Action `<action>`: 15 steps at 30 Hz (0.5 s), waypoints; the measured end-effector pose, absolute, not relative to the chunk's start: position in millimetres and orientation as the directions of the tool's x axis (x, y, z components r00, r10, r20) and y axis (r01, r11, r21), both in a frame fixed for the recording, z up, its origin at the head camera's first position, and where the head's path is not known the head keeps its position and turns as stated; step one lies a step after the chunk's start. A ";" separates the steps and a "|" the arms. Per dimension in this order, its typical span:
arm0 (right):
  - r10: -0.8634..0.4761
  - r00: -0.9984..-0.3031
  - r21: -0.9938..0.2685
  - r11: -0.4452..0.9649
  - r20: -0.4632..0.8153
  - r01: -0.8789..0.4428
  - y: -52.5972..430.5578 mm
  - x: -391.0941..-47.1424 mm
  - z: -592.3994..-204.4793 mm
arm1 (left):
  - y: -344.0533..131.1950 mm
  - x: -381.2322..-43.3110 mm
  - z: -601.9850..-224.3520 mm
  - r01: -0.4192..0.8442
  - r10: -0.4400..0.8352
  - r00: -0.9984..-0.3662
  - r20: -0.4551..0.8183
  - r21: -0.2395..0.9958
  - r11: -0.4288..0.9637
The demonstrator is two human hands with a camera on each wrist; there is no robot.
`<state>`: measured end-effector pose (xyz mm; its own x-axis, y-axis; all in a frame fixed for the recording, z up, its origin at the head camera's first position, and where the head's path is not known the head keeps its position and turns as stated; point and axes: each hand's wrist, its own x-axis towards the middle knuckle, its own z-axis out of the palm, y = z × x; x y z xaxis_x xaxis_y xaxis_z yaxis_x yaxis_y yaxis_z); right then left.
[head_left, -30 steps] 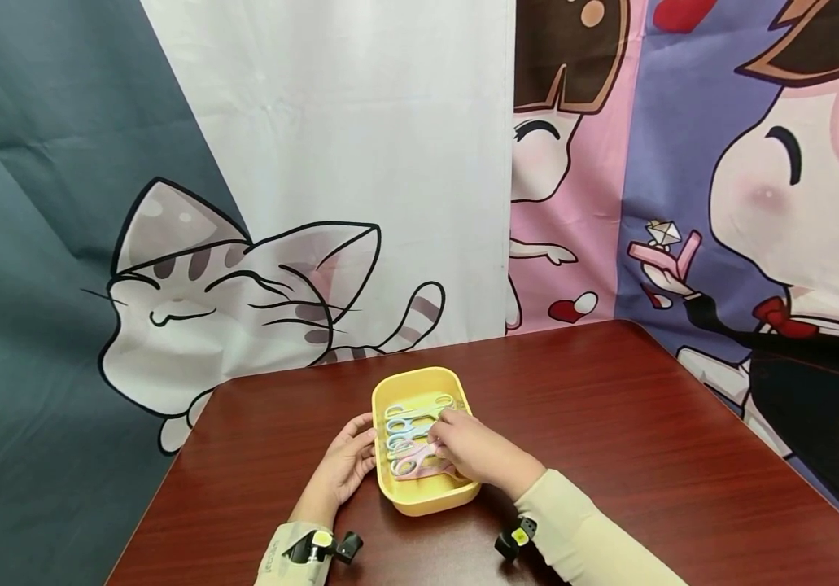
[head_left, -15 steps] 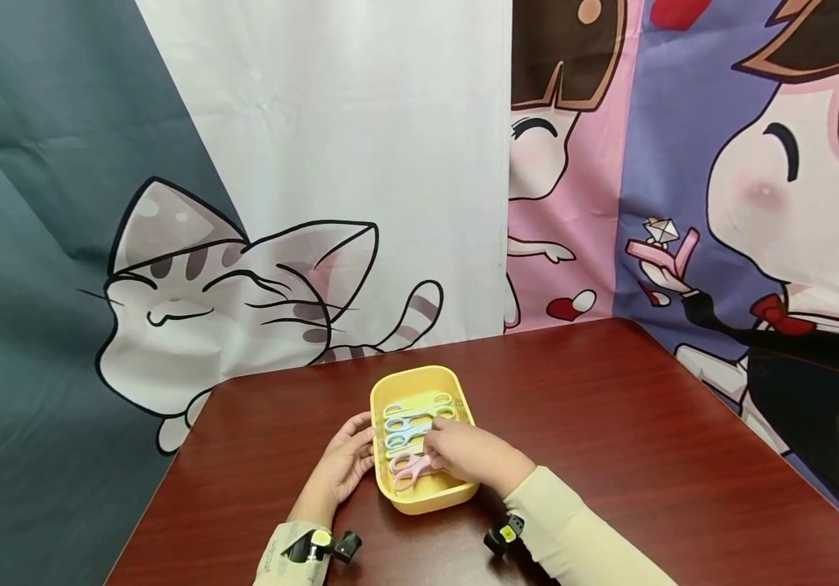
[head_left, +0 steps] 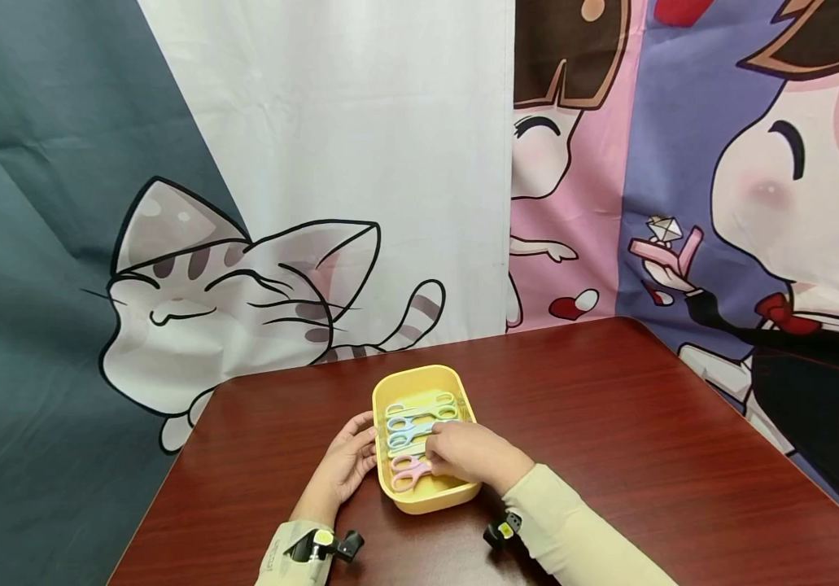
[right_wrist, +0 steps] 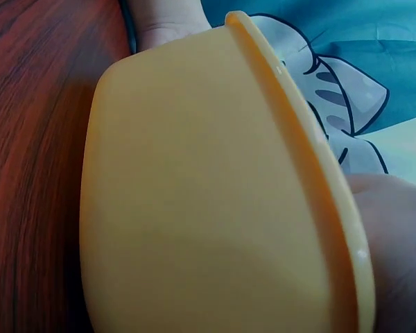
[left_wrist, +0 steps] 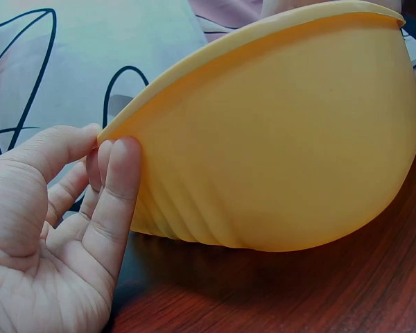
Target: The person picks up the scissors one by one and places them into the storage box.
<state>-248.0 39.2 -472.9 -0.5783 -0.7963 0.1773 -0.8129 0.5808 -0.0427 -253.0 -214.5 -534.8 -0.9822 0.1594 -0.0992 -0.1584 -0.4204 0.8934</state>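
Observation:
A yellow plastic tray (head_left: 426, 500) stands on the table in front of me. In it lie several pairs of scissors in a row: light yellow-green scissors (head_left: 397, 409) at the far end, blue scissors (head_left: 399, 440) in the middle, and pink scissors (head_left: 406, 472) nearest me. My left hand (head_left: 349, 460) pinches the tray's left rim between thumb and fingers, plain in the left wrist view. Reaching over the right rim, my right hand (head_left: 474, 452) holds the blade end of the pink scissors; its fingertips are partly hidden. In the right wrist view the tray wall (right_wrist: 194, 187) covers those fingers.
The dark red wooden table (head_left: 573, 407) extends around the tray. Behind it hangs a cartoon-printed cloth (head_left: 390, 163). A small black camera mount (head_left: 327, 545) sits on the left wrist, and another mount (head_left: 503, 529) on the right.
The pink scissors have turned and settled lower at the tray's near end, handles to the left. My right hand has shifted slightly left and down with them. My left hand stays at the rim.

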 end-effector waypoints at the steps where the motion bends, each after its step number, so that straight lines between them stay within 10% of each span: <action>1: -0.799 -0.574 -0.032 0.579 0.178 -0.815 39.3 -249.2 -473.7 | -214.6 -253.0 -535.0 -0.157 0.159 -0.982 -0.097 0.893 -0.422; 15: -0.814 -0.534 0.056 0.558 0.227 -0.828 39.7 -257.6 -479.5 | -214.4 -253.9 -534.9 -0.165 0.161 -0.981 -0.105 0.889 -0.426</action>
<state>-257.6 39.7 -479.5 -0.5342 -0.8144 0.2268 -0.8276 0.5585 0.0558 -253.9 -214.4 -534.9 -0.9813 0.1613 -0.1049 -0.1651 -0.4264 0.8894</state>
